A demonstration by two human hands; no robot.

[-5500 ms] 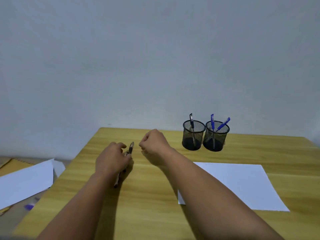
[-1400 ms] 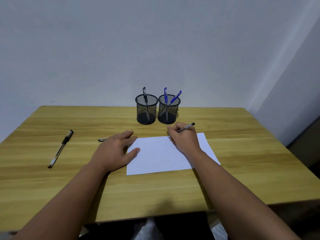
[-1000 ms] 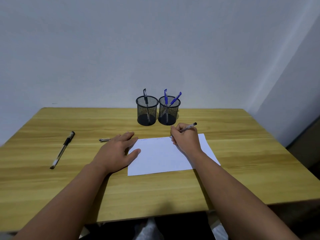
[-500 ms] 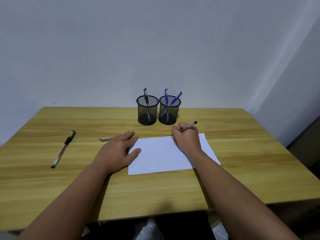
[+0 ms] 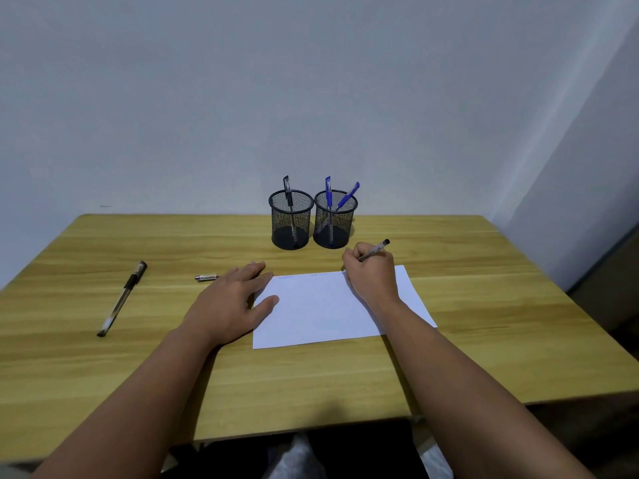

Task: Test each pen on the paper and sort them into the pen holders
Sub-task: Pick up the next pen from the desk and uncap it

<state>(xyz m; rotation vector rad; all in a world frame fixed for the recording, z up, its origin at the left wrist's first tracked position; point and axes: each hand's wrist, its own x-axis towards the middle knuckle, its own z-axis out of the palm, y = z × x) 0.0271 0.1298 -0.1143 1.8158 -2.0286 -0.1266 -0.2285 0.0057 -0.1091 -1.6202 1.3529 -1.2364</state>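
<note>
Gripping one pen (image 5: 374, 250), right hand (image 5: 373, 276); left hand (image 5: 230, 304) flat, empty; two holders (image 5: 291, 219), three pens.

White paper (image 5: 318, 309) with faint blue scribbles along far edge. Table (image 5: 484, 340) in yellow-tan wood grain with paler streaks. Two pen holders in black wire mesh: left holder (image 5: 290, 219) with one black-capped pen (image 5: 287, 191); right holder (image 5: 334, 219) with two blue pens (image 5: 340, 197). Loose pen (image 5: 121, 299) clear-barrelled, with black cap and grip. Pale grey-blue wall (image 5: 311, 81), unpatterned.
</note>
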